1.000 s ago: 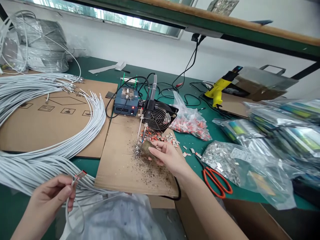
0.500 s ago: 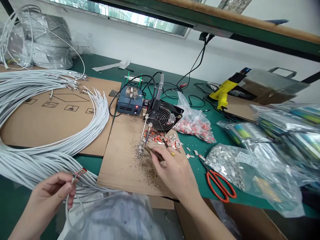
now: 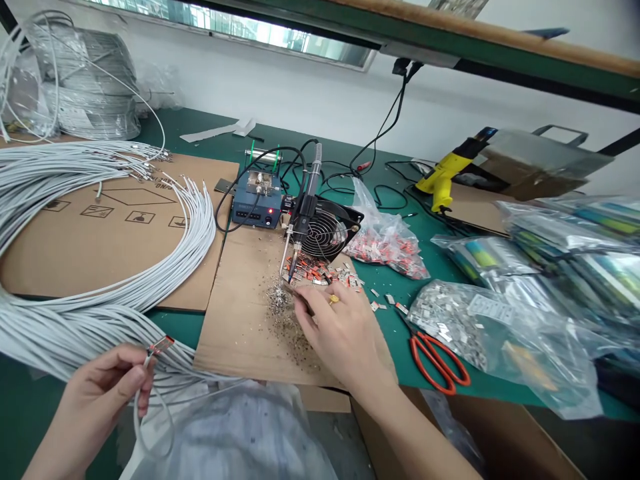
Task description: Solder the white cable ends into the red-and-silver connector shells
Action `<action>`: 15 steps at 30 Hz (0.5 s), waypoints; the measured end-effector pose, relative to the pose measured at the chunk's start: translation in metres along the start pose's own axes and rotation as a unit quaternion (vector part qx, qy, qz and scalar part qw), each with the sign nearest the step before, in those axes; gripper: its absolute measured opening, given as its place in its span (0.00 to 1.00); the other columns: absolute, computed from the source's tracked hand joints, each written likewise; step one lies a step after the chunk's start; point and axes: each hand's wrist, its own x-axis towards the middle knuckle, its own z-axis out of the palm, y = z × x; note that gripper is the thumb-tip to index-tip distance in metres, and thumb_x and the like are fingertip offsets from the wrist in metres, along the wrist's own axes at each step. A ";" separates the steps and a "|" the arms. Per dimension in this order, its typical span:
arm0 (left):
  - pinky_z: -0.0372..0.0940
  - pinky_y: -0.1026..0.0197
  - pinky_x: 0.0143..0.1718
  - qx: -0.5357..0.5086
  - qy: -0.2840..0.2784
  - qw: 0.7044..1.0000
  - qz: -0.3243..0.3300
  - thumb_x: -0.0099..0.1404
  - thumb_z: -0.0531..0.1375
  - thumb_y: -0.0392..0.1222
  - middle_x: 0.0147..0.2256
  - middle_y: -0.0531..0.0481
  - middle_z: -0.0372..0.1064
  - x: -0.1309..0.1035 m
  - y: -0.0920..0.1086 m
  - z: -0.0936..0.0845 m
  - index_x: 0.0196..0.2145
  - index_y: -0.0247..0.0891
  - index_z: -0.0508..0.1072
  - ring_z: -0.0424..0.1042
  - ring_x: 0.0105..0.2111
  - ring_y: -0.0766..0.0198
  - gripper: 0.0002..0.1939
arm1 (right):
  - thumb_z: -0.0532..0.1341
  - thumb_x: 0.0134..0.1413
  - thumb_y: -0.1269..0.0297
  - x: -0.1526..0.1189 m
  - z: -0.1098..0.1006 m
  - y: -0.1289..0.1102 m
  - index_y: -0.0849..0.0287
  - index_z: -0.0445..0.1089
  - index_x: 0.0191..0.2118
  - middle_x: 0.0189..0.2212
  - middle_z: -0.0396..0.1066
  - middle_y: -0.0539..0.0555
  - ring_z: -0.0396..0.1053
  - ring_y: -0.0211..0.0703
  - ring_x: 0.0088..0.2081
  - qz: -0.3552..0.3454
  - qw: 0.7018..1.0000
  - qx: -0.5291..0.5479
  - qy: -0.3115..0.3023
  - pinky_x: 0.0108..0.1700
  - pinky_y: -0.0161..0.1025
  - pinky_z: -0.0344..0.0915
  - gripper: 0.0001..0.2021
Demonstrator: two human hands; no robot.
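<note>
Pinched in my left hand point(image 3: 113, 387) is a white cable point(image 3: 171, 427) with a small orange-and-silver connector point(image 3: 163, 345) at its end, held low at the left. My right hand point(image 3: 340, 327) is closed on a thin brownish tool point(image 3: 301, 293), mostly hidden by the fingers. The tool's tip is at the lower end of a soldering iron point(image 3: 306, 213), which is mounted tip down beside a black fan point(image 3: 327, 233). Solder bits point(image 3: 278, 297) lie below the tip on the cardboard point(image 3: 230, 333).
A blue soldering station point(image 3: 256, 207) stands behind. Bundled white cables point(image 3: 190, 267) spread left. Orange-handled scissors point(image 3: 440, 363), a bag of metal parts point(image 3: 450, 320), a bag of orange connectors point(image 3: 390, 247) and a yellow heat gun point(image 3: 445, 180) lie right.
My right hand and the tool have shifted slightly left and up around the iron's tip. The whole view has shifted a little. My left hand still holds the cable.
</note>
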 end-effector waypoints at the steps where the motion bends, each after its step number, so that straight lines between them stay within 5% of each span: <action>1: 0.57 0.68 0.15 0.001 -0.010 1.000 0.001 0.46 0.68 0.49 0.16 0.58 0.63 0.002 -0.002 -0.004 0.19 0.42 0.72 0.60 0.15 0.69 0.11 | 0.54 0.57 0.71 0.000 0.001 -0.001 0.63 0.74 0.32 0.16 0.63 0.55 0.60 0.48 0.26 -0.002 1.000 -0.010 0.012 0.28 0.39 0.54 0.11; 6: 0.59 0.66 0.15 0.015 -0.043 0.999 -0.010 0.44 0.68 0.52 0.17 0.57 0.64 0.010 -0.007 -0.016 0.20 0.43 0.73 0.61 0.15 0.67 0.12 | 0.54 0.57 0.71 -0.004 0.004 -0.003 0.63 0.74 0.30 0.14 0.61 0.53 0.59 0.47 0.25 0.003 0.999 -0.003 0.045 0.28 0.39 0.53 0.11; 11: 0.57 0.67 0.14 0.006 -0.007 1.000 -0.007 0.42 0.68 0.55 0.15 0.58 0.63 0.002 0.000 -0.006 0.19 0.45 0.72 0.60 0.14 0.68 0.14 | 0.54 0.56 0.71 -0.006 0.004 0.000 0.64 0.73 0.31 0.17 0.65 0.54 0.60 0.47 0.26 0.031 0.997 0.068 0.032 0.29 0.39 0.55 0.10; 15: 0.55 0.68 0.15 -0.008 0.043 0.999 -0.009 0.38 0.69 0.56 0.14 0.60 0.61 -0.007 0.009 0.010 0.18 0.45 0.71 0.58 0.14 0.70 0.16 | 0.56 0.52 0.69 -0.004 0.007 0.009 0.63 0.71 0.33 0.24 0.69 0.55 0.63 0.44 0.27 0.204 0.941 0.269 -0.007 0.30 0.38 0.58 0.06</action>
